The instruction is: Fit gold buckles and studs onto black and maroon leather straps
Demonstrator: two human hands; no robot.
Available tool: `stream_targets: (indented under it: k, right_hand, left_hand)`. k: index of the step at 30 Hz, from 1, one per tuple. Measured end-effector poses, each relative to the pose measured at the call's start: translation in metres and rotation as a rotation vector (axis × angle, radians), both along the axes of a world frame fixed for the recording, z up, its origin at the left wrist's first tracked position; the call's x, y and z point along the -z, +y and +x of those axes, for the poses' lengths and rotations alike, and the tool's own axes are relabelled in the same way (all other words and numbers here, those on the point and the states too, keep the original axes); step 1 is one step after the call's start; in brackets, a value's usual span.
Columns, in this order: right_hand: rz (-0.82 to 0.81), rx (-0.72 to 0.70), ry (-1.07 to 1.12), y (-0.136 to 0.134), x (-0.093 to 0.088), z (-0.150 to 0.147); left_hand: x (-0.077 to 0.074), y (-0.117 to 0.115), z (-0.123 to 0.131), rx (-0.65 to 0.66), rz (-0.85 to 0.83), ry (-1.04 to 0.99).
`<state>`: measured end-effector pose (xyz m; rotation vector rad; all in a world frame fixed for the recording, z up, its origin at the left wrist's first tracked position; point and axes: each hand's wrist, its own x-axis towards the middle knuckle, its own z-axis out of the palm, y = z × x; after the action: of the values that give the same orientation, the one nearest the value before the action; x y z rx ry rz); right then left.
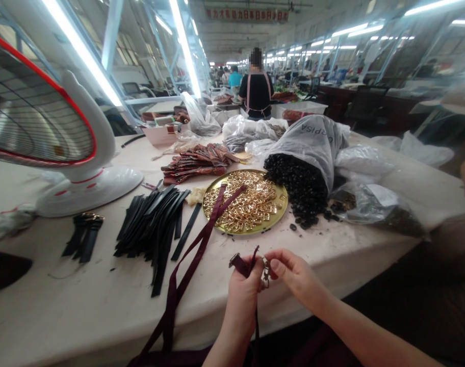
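Near the table's front edge, my left hand (243, 290) is closed on a dark maroon strap (242, 265), whose end carries a small metal fitting. A brass-coloured metal clasp (265, 275) sits between my two hands, and the fingers of my right hand (293, 270) pinch it. How the clasp joins the strap is partly hidden by my fingers. Long maroon straps (194, 257) run from a round gold tray (251, 232) down over the table edge. Many small gold buckles (251, 199) lie heaped in that tray.
Black strips (150, 224) and buckled black straps (83, 237) lie left, by a white-and-red fan (91, 188). Brown leather pieces (202, 160) lie behind. A plastic bag (309, 142) spills small black parts (297, 183) at right. A person (257, 92) stands farther back.
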<state>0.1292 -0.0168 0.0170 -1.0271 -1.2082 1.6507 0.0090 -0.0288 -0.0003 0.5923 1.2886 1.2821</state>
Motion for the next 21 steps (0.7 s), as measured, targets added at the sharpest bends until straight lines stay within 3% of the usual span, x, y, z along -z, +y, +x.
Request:
stream_targets:
  k: [3, 7, 11, 14, 16, 19, 21]
  right_hand:
    - [-0.095, -0.061, 0.117, -0.004, 0.006, -0.006]
    - [-0.251, -0.01, 0.113, 0.002, 0.016, 0.006]
    - [0.015, 0.189, -0.248, 0.043, 0.01, 0.068]
    - [0.201, 0.437, -0.464, 0.083, -0.014, 0.129]
    - [0.31, 0.552, -0.54, 0.1, -0.031, 0.154]
    - [0.435, 0.568, -0.599, 0.095, -0.038, 0.143]
    - [0.434, 0.378, -0.575, 0.072, -0.03, 0.108]
  left_hand:
    - [0.002, 0.007, 0.001, -0.041, 0.044, 0.147]
    - [0.001, 0.013, -0.003, -0.055, 0.046, 0.182]
    - [0.002, 0.018, -0.006, -0.11, -0.049, 0.015]
    - [0.004, 0.019, -0.004, -0.051, -0.113, -0.097]
    - [0.001, 0.017, 0.0, -0.023, -0.129, -0.13]
    - [-0.008, 0.014, 0.004, 0.016, -0.118, -0.183]
    - [-0.014, 0.012, 0.004, 0.032, -0.089, -0.209]
